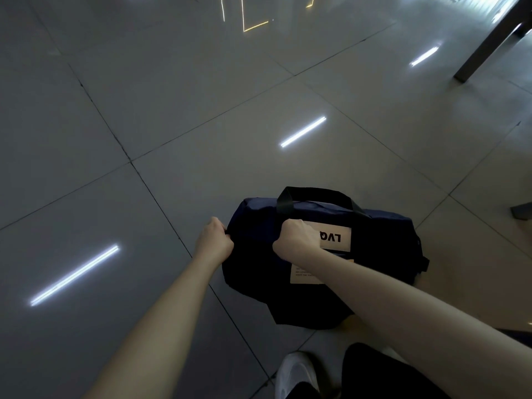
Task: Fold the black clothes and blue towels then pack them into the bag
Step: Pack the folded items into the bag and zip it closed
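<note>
hiding its inside completely, the dark navy fabric duffel bag (383, 249) shows only its outer shell, so what it holds cannot be told. it lies on the glossy grey tiled floor (172, 110), across a tile seam, just ahead of the person's feet, and its near lower part sinks into shadow where the edges are hard to trace. a beige rectangular label (336, 237) on its side reads upside down and is partly covered by the right wrist. a second beige patch (305, 275) below it carries print too small to read. one black webbing handle (313, 191) arches up over the far side of the bag.

the left hand (214, 240) reaches out on a straight forearm to the bag's left end, fingers curled and pinching a small dark tab or fold there. the right hand (296, 240) sits on the bag's top near the handle's foot, wrist bent, fingers curled tight into the fabric. exactly what they grip is hidden under the knuckles.

a white shoe (296, 372) and a black trouser leg (374, 370) are cut off at the bottom edge. a dark furniture leg (489, 41) stands at the floor's far right corner, its top cut off. white light strips (303, 131) reflect in the tiles.
</note>
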`<control>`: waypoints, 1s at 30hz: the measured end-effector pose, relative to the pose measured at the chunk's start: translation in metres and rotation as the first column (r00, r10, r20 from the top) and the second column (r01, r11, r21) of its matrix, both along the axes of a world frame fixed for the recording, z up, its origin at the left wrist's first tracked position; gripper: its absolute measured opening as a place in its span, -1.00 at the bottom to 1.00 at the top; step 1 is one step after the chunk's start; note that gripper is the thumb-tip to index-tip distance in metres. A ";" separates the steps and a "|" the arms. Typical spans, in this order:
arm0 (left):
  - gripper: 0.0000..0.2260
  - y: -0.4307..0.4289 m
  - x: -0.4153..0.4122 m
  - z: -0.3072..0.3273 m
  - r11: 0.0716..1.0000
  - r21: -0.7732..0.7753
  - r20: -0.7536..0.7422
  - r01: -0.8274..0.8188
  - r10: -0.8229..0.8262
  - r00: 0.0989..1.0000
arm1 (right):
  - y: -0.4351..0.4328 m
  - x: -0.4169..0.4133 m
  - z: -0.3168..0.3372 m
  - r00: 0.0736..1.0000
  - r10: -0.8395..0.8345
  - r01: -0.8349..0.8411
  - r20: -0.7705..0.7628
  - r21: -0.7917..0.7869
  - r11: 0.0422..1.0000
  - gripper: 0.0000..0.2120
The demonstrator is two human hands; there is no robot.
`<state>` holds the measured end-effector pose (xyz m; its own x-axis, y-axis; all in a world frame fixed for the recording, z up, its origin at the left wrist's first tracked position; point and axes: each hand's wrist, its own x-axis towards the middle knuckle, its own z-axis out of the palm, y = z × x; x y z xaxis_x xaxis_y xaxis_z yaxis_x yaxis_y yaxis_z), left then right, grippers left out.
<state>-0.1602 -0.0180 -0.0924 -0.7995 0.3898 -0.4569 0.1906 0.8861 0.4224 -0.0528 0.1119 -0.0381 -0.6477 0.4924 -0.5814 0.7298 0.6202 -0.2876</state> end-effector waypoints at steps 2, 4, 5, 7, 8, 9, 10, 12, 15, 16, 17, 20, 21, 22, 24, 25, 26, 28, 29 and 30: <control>-0.92 0.002 0.001 -0.002 1.000 -0.021 -0.021 0.012 -0.012 1.000 | 0.007 0.006 0.000 0.999 -0.021 0.022 0.040 -0.019 1.000 -0.93; -0.88 0.003 0.002 -0.004 0.999 -0.045 -0.044 0.010 -0.012 0.999 | 0.013 0.010 0.000 0.997 -0.043 0.044 0.066 -0.025 0.999 -0.93; -0.86 0.003 0.001 -0.006 0.998 -0.060 -0.054 0.010 -0.014 0.998 | 0.017 0.013 0.001 0.996 -0.052 0.054 0.077 -0.020 0.998 -0.94; -0.81 0.004 0.000 -0.007 0.995 -0.101 -0.068 0.008 -0.015 0.998 | 0.024 0.018 0.002 0.992 -0.071 0.072 0.100 -0.005 0.997 -0.93; -0.80 0.004 -0.001 -0.008 0.993 -0.120 -0.073 0.004 -0.013 0.997 | 0.028 0.021 0.002 0.991 -0.081 0.082 0.110 0.001 0.997 -0.93; -0.79 0.005 -0.001 -0.009 0.990 -0.139 -0.079 0.001 -0.012 0.997 | 0.033 0.026 0.002 0.988 -0.094 0.094 0.121 0.008 0.996 -0.93; -0.78 0.005 0.000 -0.009 0.987 -0.159 -0.085 0.003 -0.016 0.996 | 0.038 0.030 0.001 0.986 -0.108 0.107 0.127 0.021 0.994 -0.92; -0.79 0.007 0.003 -0.009 0.981 -0.194 -0.101 0.008 -0.029 0.994 | 0.047 0.041 -0.001 0.981 -0.146 0.143 0.127 0.029 0.989 -0.92; -0.76 0.014 0.011 -0.003 0.959 -0.283 -0.169 0.021 -0.071 0.983 | 0.057 0.053 -0.006 0.973 -0.209 0.210 0.096 -0.008 0.978 -0.93; -0.75 0.018 0.015 0.000 0.949 -0.312 -0.221 0.041 -0.115 0.969 | 0.059 0.056 -0.008 0.973 -0.216 0.218 0.087 -0.017 0.976 -0.89; -0.74 0.023 0.019 0.003 0.946 -0.313 -0.280 0.081 -0.174 0.944 | 0.061 0.058 -0.009 0.973 -0.218 0.220 0.076 -0.022 0.975 -0.86; -0.67 0.046 0.040 0.011 0.909 -0.129 -0.379 0.395 -0.414 0.828 | 0.065 0.061 -0.010 0.974 -0.223 0.225 0.037 -0.061 0.972 -0.87; -0.61 0.054 0.050 0.014 0.851 -0.079 -0.380 0.518 -0.507 0.774 | 0.067 0.062 -0.009 0.975 -0.222 0.223 0.029 -0.074 0.972 -0.90; -0.53 0.061 0.058 0.016 0.800 -0.049 -0.369 0.598 -0.571 0.733 | 0.069 0.063 -0.008 0.976 -0.216 0.217 0.020 -0.083 0.973 -0.93; -0.40 0.073 0.068 0.020 0.735 -0.057 -0.359 0.676 -0.646 0.673 | 0.072 0.064 -0.007 0.980 -0.199 0.199 0.014 -0.090 0.976 -0.88; -0.39 0.076 0.071 0.020 0.703 -0.082 -0.374 0.707 -0.679 0.632 | 0.074 0.064 -0.006 0.983 -0.186 0.186 0.011 -0.097 0.978 -0.88; -0.42 0.079 0.073 0.018 0.667 -0.116 -0.394 0.736 -0.711 0.582 | 0.075 0.065 -0.005 0.985 -0.172 0.172 0.005 -0.101 0.980 -0.90; -0.53 0.081 0.077 0.013 0.619 -0.161 -0.409 0.769 -0.751 0.519 | 0.078 0.066 -0.004 0.986 -0.165 0.163 -0.007 -0.117 0.980 -0.91; -0.58 0.082 0.080 0.011 0.623 -0.154 -0.410 0.767 -0.747 0.524 | 0.079 0.067 -0.004 0.985 -0.173 0.170 -0.011 -0.131 0.977 -0.90; -0.62 0.082 0.082 0.009 0.638 -0.140 -0.413 0.757 -0.733 0.541 | 0.080 0.068 -0.004 0.983 -0.183 0.178 -0.016 -0.145 0.973 -0.87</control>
<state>-0.0785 0.0642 -0.0834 -0.3047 0.9427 -0.1359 0.9286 0.3257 0.1779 0.0150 0.1917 -0.0424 -0.5731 0.5163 -0.6364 0.8161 0.4302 -0.3859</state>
